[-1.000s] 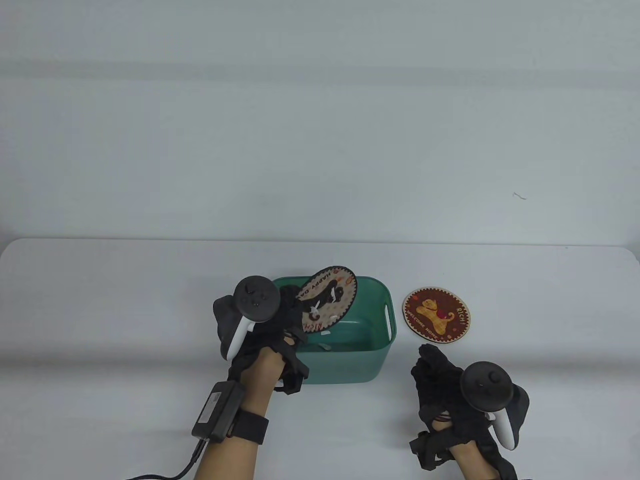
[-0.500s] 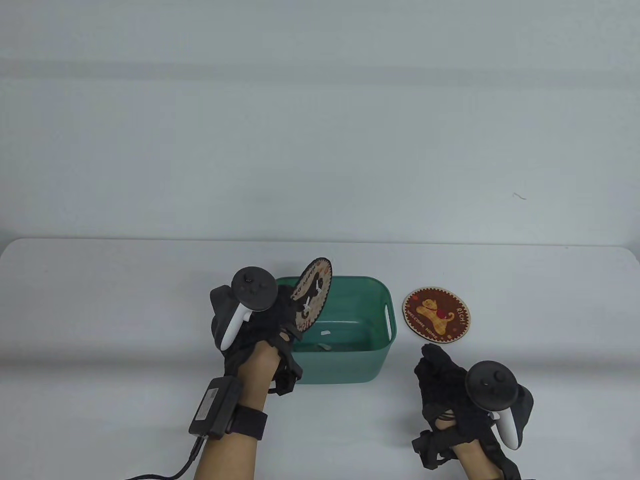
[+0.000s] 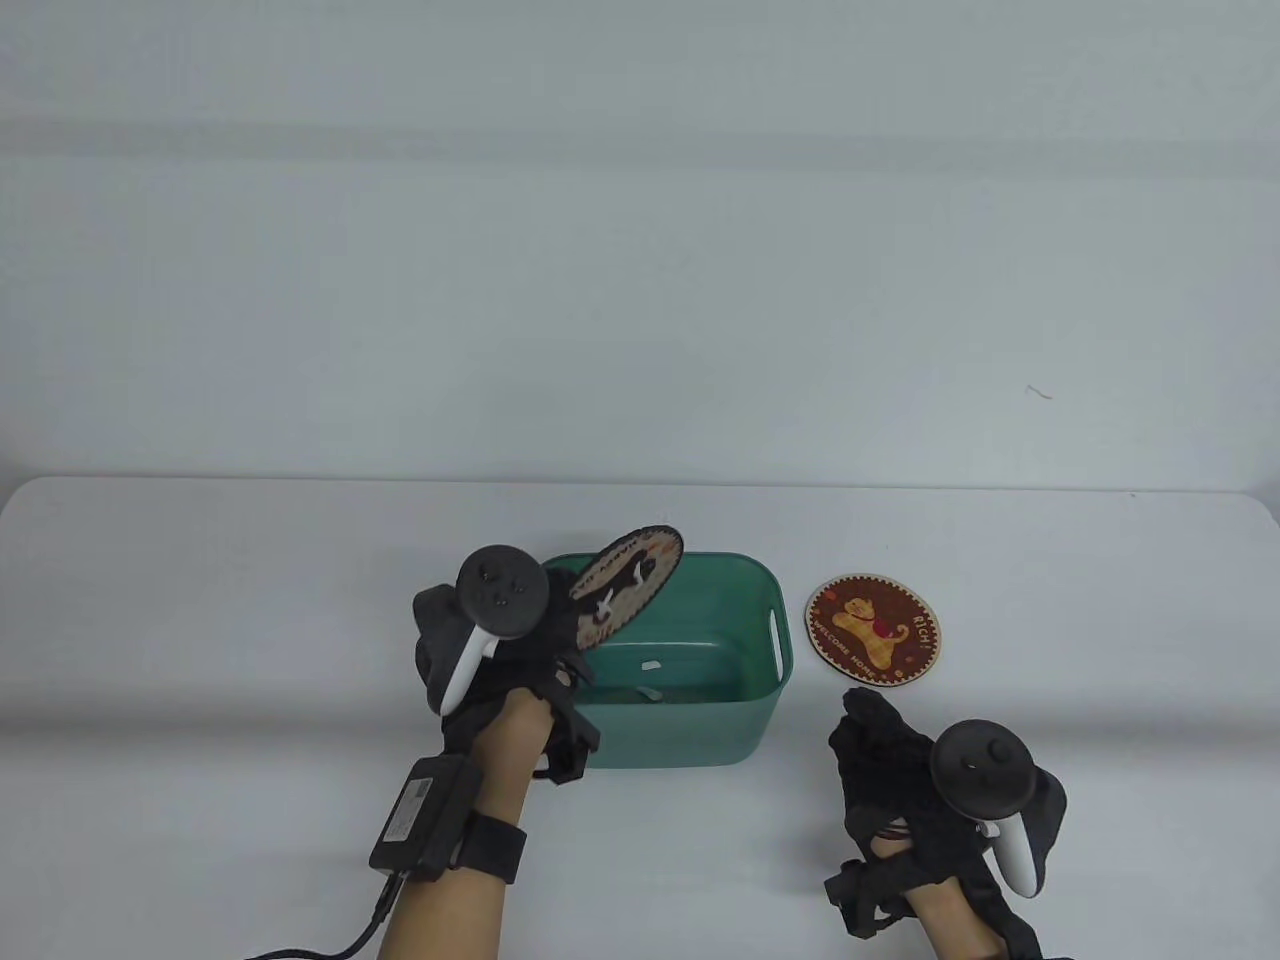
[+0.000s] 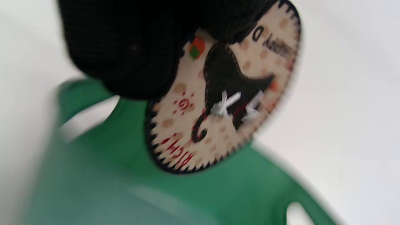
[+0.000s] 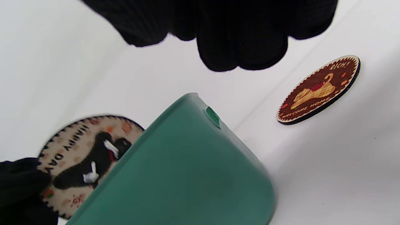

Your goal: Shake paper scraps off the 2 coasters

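Observation:
My left hand (image 3: 545,640) pinches the edge of a beige coaster with a black cat (image 3: 628,582) (image 4: 225,103) (image 5: 84,156), tilted steeply over the left rim of the green bin (image 3: 760,700) (image 5: 187,175). Two white paper scraps (image 4: 223,104) still cling to its face. More scraps (image 3: 650,666) lie on the bin floor. A dark red coaster with a yellow cat (image 3: 873,628) (image 5: 318,90) lies flat on the table right of the bin, with no scraps on it. My right hand (image 3: 880,745) rests on the table just in front of it, fingers loosely curled, holding nothing.
The white table (image 3: 250,600) runs to a rounded far edge against a pale wall. A black cable (image 3: 340,945) trails from my left wrist unit off the bottom edge.
The left hand rocked the cat coaster: it went from facing up to nearly edge-on, then eased back a little. One scrap fell into the bin. The right hand barely moved.

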A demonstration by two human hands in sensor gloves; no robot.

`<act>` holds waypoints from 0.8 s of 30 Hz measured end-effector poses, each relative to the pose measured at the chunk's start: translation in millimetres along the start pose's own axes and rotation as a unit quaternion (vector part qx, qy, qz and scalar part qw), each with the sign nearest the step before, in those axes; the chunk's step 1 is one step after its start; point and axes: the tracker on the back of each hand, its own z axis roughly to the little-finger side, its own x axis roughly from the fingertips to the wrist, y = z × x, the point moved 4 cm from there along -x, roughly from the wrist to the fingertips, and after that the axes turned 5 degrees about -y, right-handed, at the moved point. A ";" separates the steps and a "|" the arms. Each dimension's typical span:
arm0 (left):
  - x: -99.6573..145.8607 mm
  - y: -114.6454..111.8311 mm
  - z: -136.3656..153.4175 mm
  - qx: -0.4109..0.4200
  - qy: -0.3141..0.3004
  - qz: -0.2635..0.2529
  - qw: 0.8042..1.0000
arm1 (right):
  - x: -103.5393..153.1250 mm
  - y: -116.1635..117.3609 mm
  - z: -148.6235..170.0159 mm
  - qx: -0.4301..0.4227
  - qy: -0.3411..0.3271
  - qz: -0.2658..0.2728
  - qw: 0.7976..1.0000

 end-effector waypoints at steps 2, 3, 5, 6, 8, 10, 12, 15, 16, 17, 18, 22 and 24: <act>7.4 18.3 -0.2 0.028 -0.038 -0.191 0.980 | 0.0 0.3 0.1 -0.002 0.001 -0.001 1.000; 1.6 12.8 1.8 0.037 -0.018 -0.141 0.989 | -0.2 0.5 0.1 -0.002 0.001 -0.002 1.000; -0.4 2.8 0.7 0.016 -0.002 -0.025 1.000 | -0.4 1.0 0.1 0.000 0.000 -0.005 1.000; 3.0 7.9 -1.5 0.012 -0.014 -0.070 0.997 | -0.5 1.2 0.3 0.000 0.001 -0.006 1.000; 4.3 18.3 -7.2 0.025 -0.047 -0.183 0.982 | -0.6 1.6 0.8 0.000 0.002 -0.008 1.000; -2.6 0.6 -7.4 0.006 -0.008 -0.022 1.000 | -1.1 2.2 1.5 0.003 0.005 -0.012 1.000; 6.1 13.7 -12.9 -0.019 -0.038 -0.161 0.986 | -1.1 2.5 2.6 0.003 0.007 -0.015 1.000; -8.2 -4.6 -9.6 -0.005 -0.005 -0.016 1.000 | -1.1 2.3 3.2 0.001 0.009 -0.016 1.000; -7.0 -7.3 -9.5 -0.001 0.000 0.017 1.000 | -1.1 2.3 3.3 0.002 0.010 -0.016 1.000; -2.6 -0.3 -10.1 0.007 -0.021 -0.060 0.998 | -1.1 2.4 3.5 0.003 0.010 -0.017 1.000; 1.4 11.2 -9.9 0.023 -0.043 -0.173 0.984 | -1.1 2.6 3.5 0.004 0.011 -0.019 1.000; -7.2 -5.9 -5.3 0.019 -0.017 -0.017 1.000 | -1.7 2.7 4.0 0.006 0.012 -0.021 1.000; -2.2 2.8 -4.4 0.070 -0.055 -0.123 0.988 | -2.0 3.8 5.0 0.008 0.014 -0.024 1.000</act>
